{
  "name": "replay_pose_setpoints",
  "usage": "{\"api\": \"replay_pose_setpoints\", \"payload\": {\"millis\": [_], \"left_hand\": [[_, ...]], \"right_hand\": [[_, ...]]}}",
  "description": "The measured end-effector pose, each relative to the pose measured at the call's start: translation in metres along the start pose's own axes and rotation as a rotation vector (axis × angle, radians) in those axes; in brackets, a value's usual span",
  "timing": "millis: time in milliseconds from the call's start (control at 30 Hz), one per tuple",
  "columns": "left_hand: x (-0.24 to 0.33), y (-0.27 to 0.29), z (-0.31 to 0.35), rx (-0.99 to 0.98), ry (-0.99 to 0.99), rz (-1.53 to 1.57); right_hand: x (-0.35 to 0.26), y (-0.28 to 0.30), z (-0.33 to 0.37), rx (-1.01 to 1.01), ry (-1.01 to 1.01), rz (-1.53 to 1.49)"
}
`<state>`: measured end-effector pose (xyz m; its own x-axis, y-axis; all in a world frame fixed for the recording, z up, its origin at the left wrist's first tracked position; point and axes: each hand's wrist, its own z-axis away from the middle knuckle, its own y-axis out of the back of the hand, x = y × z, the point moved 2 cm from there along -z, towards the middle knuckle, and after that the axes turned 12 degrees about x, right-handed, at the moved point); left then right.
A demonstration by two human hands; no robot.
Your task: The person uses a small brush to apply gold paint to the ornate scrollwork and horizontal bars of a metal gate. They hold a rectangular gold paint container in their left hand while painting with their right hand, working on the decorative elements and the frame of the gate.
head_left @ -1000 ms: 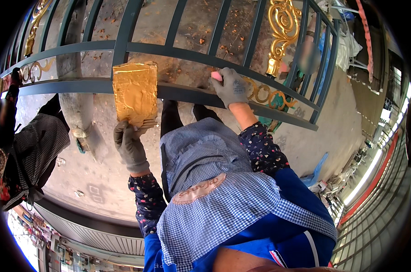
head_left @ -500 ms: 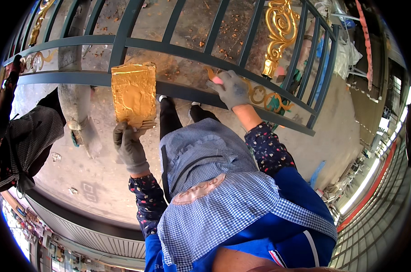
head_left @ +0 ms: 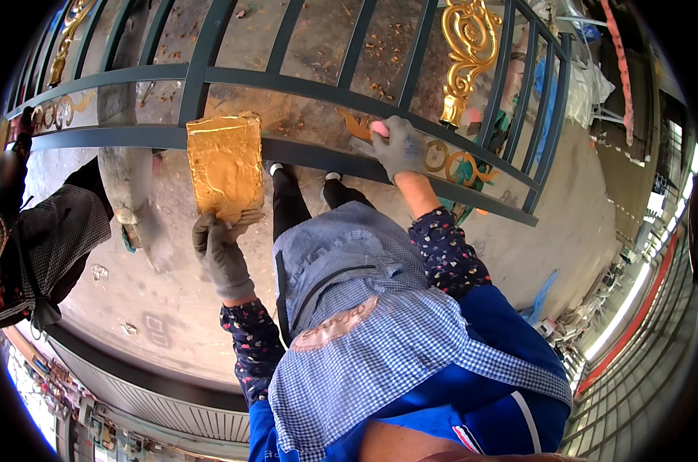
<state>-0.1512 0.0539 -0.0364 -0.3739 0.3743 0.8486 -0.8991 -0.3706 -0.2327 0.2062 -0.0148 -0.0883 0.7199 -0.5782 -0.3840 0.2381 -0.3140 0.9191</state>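
My left hand (head_left: 223, 254), in a grey glove, grips the lower edge of a flat rectangular palette (head_left: 224, 158) smeared with gold paint. The palette hides part of the railing behind it. In my right hand (head_left: 400, 148), also gloved, is a small pink sponge (head_left: 379, 129), pinched at the fingertips. That hand is over the lower rails of a dark grey metal railing (head_left: 318, 157), beside a gold-brown scroll ornament (head_left: 354, 123). Close to its right side, ring-shaped scrolls (head_left: 463, 166) sit between the two rails, partly gold. Whether the sponge touches the ornament is hard to tell.
A bright gold ornament (head_left: 469, 58) stands between the railing's bars. At the left, a co-worker in a checked apron (head_left: 64, 239) reaches toward the same railing. A grey post (head_left: 126, 181) lies beneath the railing. Clear plastic sheeting (head_left: 591, 92) hangs at the right.
My right hand has shifted slightly right along the rails with the pink sponge, uncovering more of the scroll ornament. The palette stays in my left hand, slightly lower in view.
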Motion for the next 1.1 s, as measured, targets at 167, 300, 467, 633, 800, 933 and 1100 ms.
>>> {"api": "replay_pose_setpoints", "payload": {"millis": [167,300,467,633,800,933,1100], "left_hand": [[-0.005,0.012,-0.012,-0.039,0.007,0.009],[0.001,0.01,-0.021,-0.035,-0.004,-0.031],[0.011,0.003,-0.028,-0.061,-0.005,-0.05],[0.015,0.004,-0.039,-0.084,0.039,-0.051],[0.018,0.005,-0.045,-0.096,0.044,-0.052],[0.018,0.006,-0.047,-0.088,0.05,-0.051],[0.024,0.006,-0.043,-0.083,0.037,-0.029]], "right_hand": [[-0.025,0.017,-0.004,-0.053,-0.066,0.021],[-0.02,-0.002,-0.003,0.015,-0.096,0.033],[-0.008,0.008,0.001,0.005,-0.2,0.001],[-0.027,0.002,-0.005,0.018,-0.253,0.019],[-0.012,-0.004,0.0,0.016,-0.349,-0.031],[-0.029,0.003,-0.005,0.007,-0.363,-0.021],[-0.013,0.004,-0.004,0.029,-0.264,0.011]]}}
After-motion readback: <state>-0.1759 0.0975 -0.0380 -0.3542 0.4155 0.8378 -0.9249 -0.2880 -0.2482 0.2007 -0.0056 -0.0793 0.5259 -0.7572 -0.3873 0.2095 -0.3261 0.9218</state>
